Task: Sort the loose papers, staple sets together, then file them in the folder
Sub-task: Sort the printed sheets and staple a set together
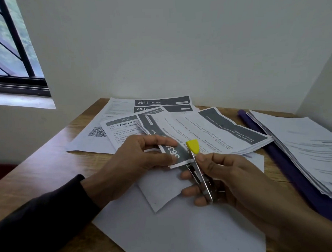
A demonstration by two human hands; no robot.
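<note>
Brown wooden table (pixel 50 167) carries scattered white printed paper sheets (pixel 97 135), blank white sheets (pixel 174 235), purple flat folder (pixel 286 159) under paper stack (pixel 303 145).

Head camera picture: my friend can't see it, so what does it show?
A right hand grips a metal stapler with a yellow tip at the corner of a printed paper set pinched by the left hand. Loose sheets cover the wooden table; a purple folder lies right.

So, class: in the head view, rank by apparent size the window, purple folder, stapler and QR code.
Window, largest.
Purple folder, though papers hide much of it.
Stapler.
QR code, smallest.
</note>
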